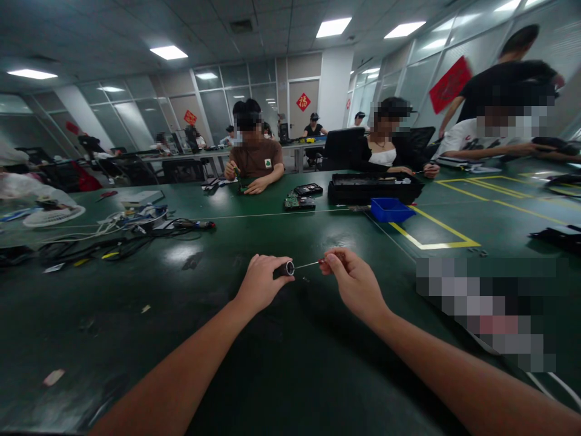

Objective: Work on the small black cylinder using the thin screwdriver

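Near the middle of the green table (181,315), my left hand (263,280) grips a short black cylinder (287,269) between thumb and fingers, its round, light-rimmed end turned to the right. My right hand (351,277) is closed on the red handle of a thin screwdriver (308,264). The metal shaft points left, and its tip is at or just short of the cylinder's open end; I cannot tell whether it touches. Both hands are a little above the table top.
Tangled cables (136,233) lie to the left. Beyond my hands are circuit boards (299,201), a long black tray (374,189) and a blue bin (391,209). People sit across the table. A blurred-out object (485,309) lies at right.
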`<state>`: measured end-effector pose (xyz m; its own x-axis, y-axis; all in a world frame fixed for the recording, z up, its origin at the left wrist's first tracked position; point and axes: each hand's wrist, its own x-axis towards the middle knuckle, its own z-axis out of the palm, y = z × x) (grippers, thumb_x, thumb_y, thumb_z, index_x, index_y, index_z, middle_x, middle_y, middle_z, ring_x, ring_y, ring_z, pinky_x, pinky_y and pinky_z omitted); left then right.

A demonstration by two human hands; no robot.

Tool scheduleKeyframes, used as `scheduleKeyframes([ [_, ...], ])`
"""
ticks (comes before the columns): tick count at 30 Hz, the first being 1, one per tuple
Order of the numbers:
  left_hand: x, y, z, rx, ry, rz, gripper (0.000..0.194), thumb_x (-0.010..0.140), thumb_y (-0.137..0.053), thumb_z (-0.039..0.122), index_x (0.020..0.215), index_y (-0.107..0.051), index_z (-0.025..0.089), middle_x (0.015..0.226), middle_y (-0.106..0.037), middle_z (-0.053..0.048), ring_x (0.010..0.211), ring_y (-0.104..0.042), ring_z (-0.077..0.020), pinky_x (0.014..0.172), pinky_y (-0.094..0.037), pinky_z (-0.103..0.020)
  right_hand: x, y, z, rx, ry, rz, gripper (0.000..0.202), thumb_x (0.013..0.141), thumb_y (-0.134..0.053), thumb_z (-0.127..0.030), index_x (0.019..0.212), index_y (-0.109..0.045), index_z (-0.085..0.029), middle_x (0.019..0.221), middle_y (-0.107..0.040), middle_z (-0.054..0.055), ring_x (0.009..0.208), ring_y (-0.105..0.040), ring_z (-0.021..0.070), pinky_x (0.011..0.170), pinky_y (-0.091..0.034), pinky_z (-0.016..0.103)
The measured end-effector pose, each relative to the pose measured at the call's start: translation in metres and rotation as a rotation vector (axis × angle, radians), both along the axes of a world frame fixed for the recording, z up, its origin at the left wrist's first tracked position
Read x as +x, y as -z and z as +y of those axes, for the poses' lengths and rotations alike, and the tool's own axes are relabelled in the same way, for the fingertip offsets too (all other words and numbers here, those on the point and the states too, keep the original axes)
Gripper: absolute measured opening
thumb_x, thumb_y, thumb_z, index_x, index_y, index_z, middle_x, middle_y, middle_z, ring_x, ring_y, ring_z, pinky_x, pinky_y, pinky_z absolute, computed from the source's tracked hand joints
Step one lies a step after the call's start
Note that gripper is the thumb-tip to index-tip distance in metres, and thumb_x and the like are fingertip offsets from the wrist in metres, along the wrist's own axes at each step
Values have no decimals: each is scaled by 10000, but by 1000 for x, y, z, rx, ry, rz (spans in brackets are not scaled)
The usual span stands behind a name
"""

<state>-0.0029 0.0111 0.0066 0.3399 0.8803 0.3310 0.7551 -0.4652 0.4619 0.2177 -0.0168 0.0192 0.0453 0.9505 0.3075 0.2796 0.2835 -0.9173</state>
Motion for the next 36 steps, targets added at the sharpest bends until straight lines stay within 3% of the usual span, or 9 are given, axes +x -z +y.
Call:
scheduleKeyframes([
  [6, -1, -1, 1, -83, -56, -167, 229, 862, -700, 274, 1078, -650, 218, 1066, -673, -43, 989, -616, -228, 876, -482, -365, 8, 0, 4, 45, 52, 10, 269, 973, -507, -445, 1025, -622, -209, 915, -711, 64, 841, -689, 216, 802, -549, 410],
  [12, 4, -9, 0, -166, -59, -235, 361, 951, -538, 283, 1306, -515, 221, 1251, -614, -94, 1132, -591, -247, 967, -473, -398, 14, -9, -1, 161, 105, 49, 240, 983, -511, -434, 1076, -617, -240, 949, -711, 59, 887, -691, 225, 822, -556, 429],
  [17, 16, -12, 5, -252, -29, -124, 296, 937, -544, 442, 1125, -595, 219, 1020, -660, -70, 870, -631, -228, 718, -493, -331, 13, -15, -9, 226, 104, 43, 215, 988, -512, -427, 1067, -619, -258, 944, -713, 47, 877, -694, 222, 802, -559, 419],
  [20, 24, -9, 11, -239, 59, 16, 255, 929, -557, 414, 1080, -637, 224, 1018, -658, -66, 899, -628, -235, 711, -476, -322, 12, -17, -13, 235, 89, 29, 209, 990, -509, -421, 1068, -615, -259, 938, -717, 48, 881, -698, 225, 796, -560, 414],
  [24, 36, -4, 18, -194, 144, 248, 317, 929, -551, 394, 1206, -622, 256, 1079, -632, -82, 944, -625, -260, 753, -481, -347, 11, -17, -14, 236, 81, 39, 201, 990, -509, -415, 1056, -614, -256, 931, -719, 44, 869, -700, 218, 792, -559, 404],
  [28, 44, 1, 20, -172, 171, 413, 227, 916, -585, 381, 1057, -644, 213, 992, -629, -92, 876, -630, -267, 735, -485, -357, 11, -16, -13, 229, 68, 63, 197, 988, -512, -412, 1057, -612, -257, 941, -721, 45, 886, -700, 221, 803, -552, 401],
  [36, 31, 4, 22, -133, 163, 294, 224, 921, -548, 368, 1061, -634, 215, 973, -655, -64, 862, -624, -229, 744, -480, -325, 10, -11, -10, 216, 59, 66, 210, 985, -517, -427, 1056, -615, -254, 944, -722, 50, 882, -697, 223, 810, -546, 406],
])
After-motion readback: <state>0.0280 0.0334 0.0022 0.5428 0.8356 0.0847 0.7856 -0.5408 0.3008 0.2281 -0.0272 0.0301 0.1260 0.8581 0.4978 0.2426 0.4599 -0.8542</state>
